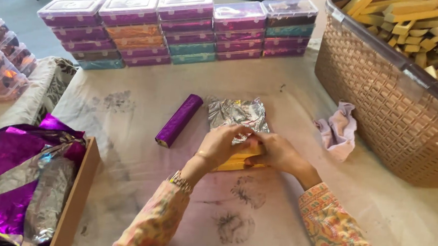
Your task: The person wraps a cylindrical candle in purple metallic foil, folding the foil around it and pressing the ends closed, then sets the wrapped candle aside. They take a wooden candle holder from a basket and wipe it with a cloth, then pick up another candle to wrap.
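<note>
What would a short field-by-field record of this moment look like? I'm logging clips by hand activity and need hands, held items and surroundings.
left hand: on the yellow block, pressing the foil sheet against it
right hand: gripping the same block and foil edge
foil sheet: silver side up, crinkled, spread behind the block
purple roll: lying apart, left of the foil
cloth: crumpled beside the basket
basket: woven, filled with yellow wooden blocks
stacked boxes: clear-lidded, in rows at the table's far edge
cardboard box: near left, holding purple foil scraps
</note>
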